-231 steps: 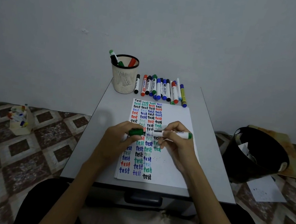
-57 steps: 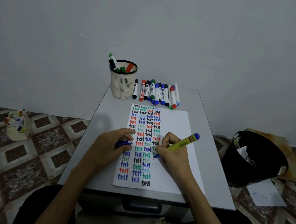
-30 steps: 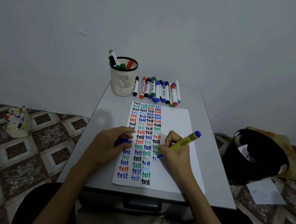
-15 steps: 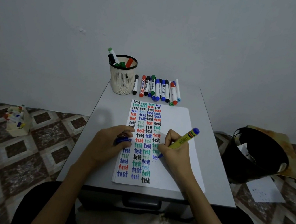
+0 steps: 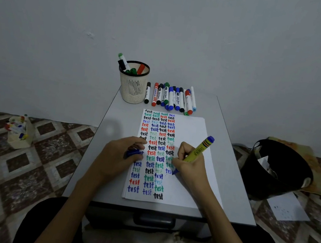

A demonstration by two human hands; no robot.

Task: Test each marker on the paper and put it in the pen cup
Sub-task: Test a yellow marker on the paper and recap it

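My right hand [image 5: 189, 165] grips the yellow marker [image 5: 196, 152], tip on the paper [image 5: 191, 134] — my left hand [image 5: 118, 156] holds its blue cap [image 5: 133, 152].

The right hand [image 5: 189, 165] gripped a yellow marker [image 5: 196, 152] with its tip on the paper [image 5: 183, 187], the left hand [image 5: 117, 157] held a blue cap [image 5: 133, 152], and the pen cup [image 5: 133, 88] stood beside a row of markers [image 5: 171, 98].

The yellow marker [image 5: 198, 151] tilts, its blue tip touching the paper [image 5: 191, 130] filled with coloured "test" words. Other markers [image 5: 170, 99] lie in a row just beside the mesh pen cup [image 5: 132, 90].
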